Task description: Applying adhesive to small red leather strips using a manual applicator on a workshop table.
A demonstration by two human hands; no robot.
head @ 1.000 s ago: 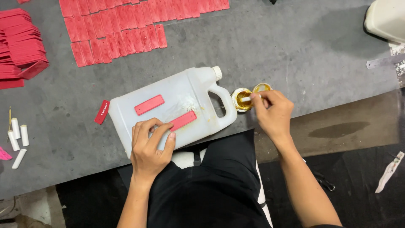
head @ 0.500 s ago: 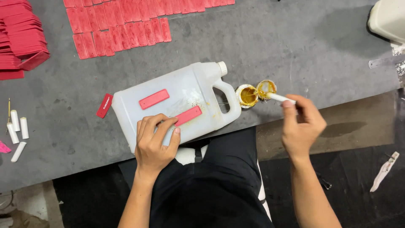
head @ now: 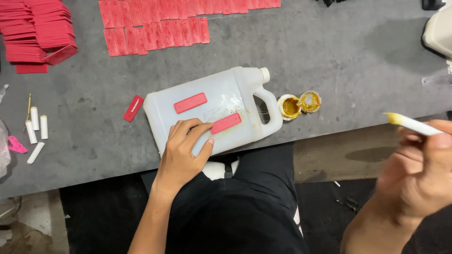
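A white plastic jug [head: 221, 101] lies on its side near the table's front edge. Two red flat strips rest on it: one [head: 190, 102] higher up, one [head: 226, 123] lower. My left hand [head: 184, 153] lies on the jug, its fingertips touching the left end of the lower strip. My right hand [head: 419, 171] is lifted off to the right, blurred, holding a white stick [head: 412, 123] with a yellow-tipped end. A small open jar of yellow glue [head: 290, 107] and its lid [head: 310, 101] stand by the jug's handle.
Rows of red strips [head: 155, 28] lie at the back of the grey table [head: 329, 51]; a stack of them [head: 35, 30] sits at the far left. One loose strip [head: 133, 108] lies left of the jug. White sticks [head: 36, 131] lie at the left edge.
My right hand has drawn the white stick away from the glue jar, moving right and toward me. The left hand stays on the jug by the lower strip.
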